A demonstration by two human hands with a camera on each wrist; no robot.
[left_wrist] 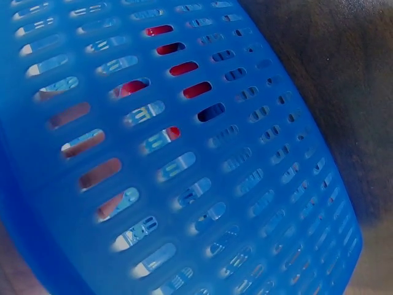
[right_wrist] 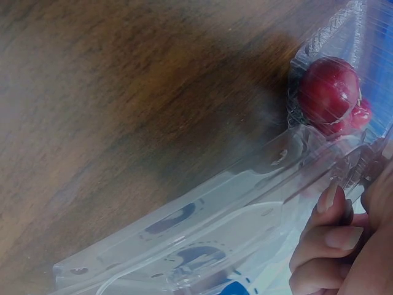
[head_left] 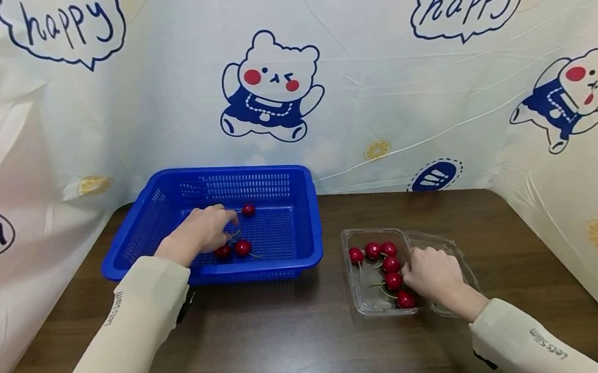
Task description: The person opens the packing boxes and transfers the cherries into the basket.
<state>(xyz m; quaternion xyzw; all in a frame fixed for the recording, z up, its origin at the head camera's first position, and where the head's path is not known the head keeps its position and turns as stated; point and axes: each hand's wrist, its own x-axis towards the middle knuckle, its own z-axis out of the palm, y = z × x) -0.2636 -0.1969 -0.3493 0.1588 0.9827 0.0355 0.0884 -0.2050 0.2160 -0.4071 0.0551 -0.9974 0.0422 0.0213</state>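
Note:
My left hand (head_left: 205, 229) reaches over the near wall into a blue plastic basket (head_left: 311, 222). Its fingers bend loosely downward, with no cherry visible between them. Just beneath is a dark red cherry (head_left: 222, 252), partly covered by the hand; another cherry (head_left: 242, 248) lies beside it and a third cherry (head_left: 248, 209) farther back. In the left wrist view, the basket's slotted wall (left_wrist: 202, 166) hides most of the fingers. My right hand (head_left: 433, 276) grips the clear plastic box (head_left: 351, 279) at its lid-side edge, fingers (right_wrist: 325, 239) curled there. Several stemmed cherries (head_left: 391, 264) lie inside the box.
The box's clear lid (head_left: 465, 266) lies folded out to the right, under the right hand. Both containers stand on a brown wooden table (head_left: 272, 343). A pale printed curtain (head_left: 377, 91) hangs behind the table and along its sides.

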